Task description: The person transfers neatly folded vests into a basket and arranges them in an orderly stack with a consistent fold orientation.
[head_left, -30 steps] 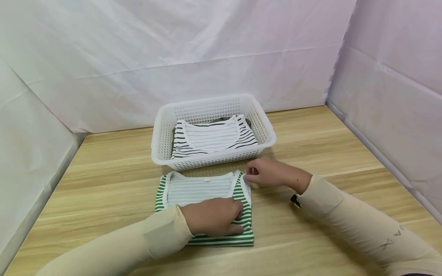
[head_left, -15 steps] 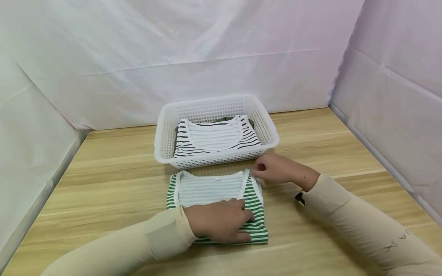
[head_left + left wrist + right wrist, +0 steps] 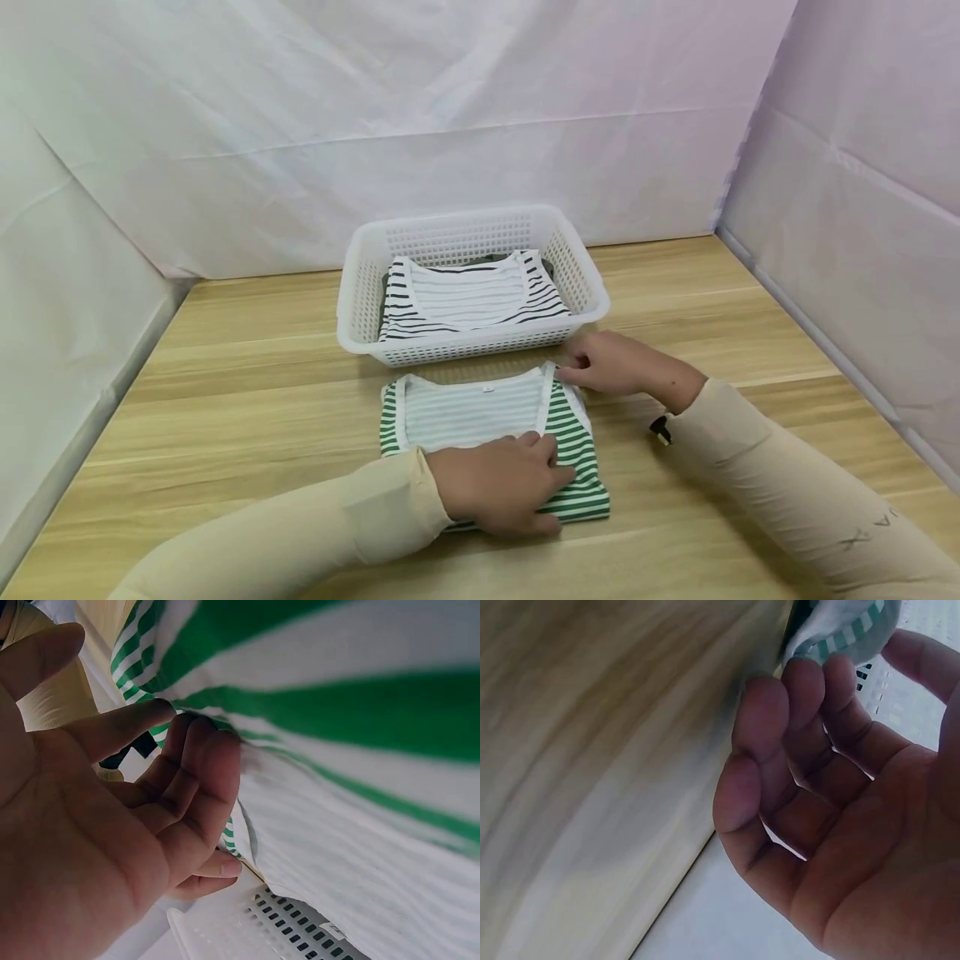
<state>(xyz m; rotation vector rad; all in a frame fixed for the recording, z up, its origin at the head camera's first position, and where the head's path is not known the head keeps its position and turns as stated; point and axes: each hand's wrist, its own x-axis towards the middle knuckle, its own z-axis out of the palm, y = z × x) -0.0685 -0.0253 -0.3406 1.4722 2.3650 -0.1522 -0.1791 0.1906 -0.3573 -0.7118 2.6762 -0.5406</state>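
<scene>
A folded green-and-white striped tank top with white neckline trim lies on the table, its neck end towards the basket. My left hand rests on its lower middle, fingers spread and thumb apart, covering part of the front. In the left wrist view, the fingertips touch the striped cloth. My right hand pinches the far right shoulder corner. In the right wrist view, a bit of the tank top shows between my thumb and curled fingers.
A white perforated basket stands just beyond the tank top. Inside lies a folded black-and-white striped top, with dark cloth showing behind it. White sheeting walls the wooden table at the back and sides.
The tank top has slid to the right relative to the basket, and both hands have moved along with it. My left-hand fingers have spread a little.
</scene>
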